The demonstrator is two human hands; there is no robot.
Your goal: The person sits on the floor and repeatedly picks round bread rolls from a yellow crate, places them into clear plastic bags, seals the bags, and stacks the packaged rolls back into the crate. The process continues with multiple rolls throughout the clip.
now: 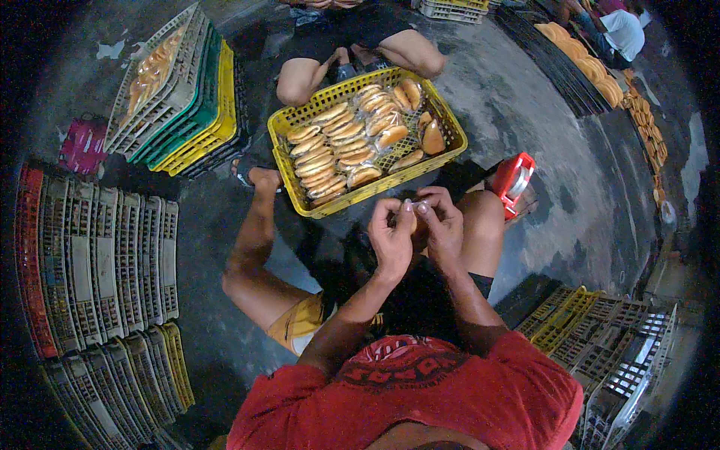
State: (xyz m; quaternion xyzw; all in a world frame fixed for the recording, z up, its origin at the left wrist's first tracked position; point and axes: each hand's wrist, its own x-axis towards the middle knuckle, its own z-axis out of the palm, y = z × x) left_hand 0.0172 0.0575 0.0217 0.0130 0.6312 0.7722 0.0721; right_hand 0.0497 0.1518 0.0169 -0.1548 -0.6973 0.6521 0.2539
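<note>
My left hand [391, 236] and my right hand [444, 225] meet in front of me, thumbs and fingertips pinched together side by side. A small pale bit shows between the fingertips and something tan below them; the hands mostly hide it, and I cannot make out what it is. Just beyond stands a yellow plastic crate [321, 212], tilted in view. Inside it lie rows of oval golden-brown buns [313, 163], many in clear plastic bags. Several loose-looking buns [433, 138] lie at its right end. Near my right knee is a red tape dispenser [514, 184] holding a tape roll.
Grey, green and yellow crates [176, 112] are stacked at far left, buns in the top one. More crate stacks [97, 262] stand at left and lower right [600, 330]. Another person's knees [411, 54] border the yellow crate. Flat tan pieces [577, 60] lie far right near another person.
</note>
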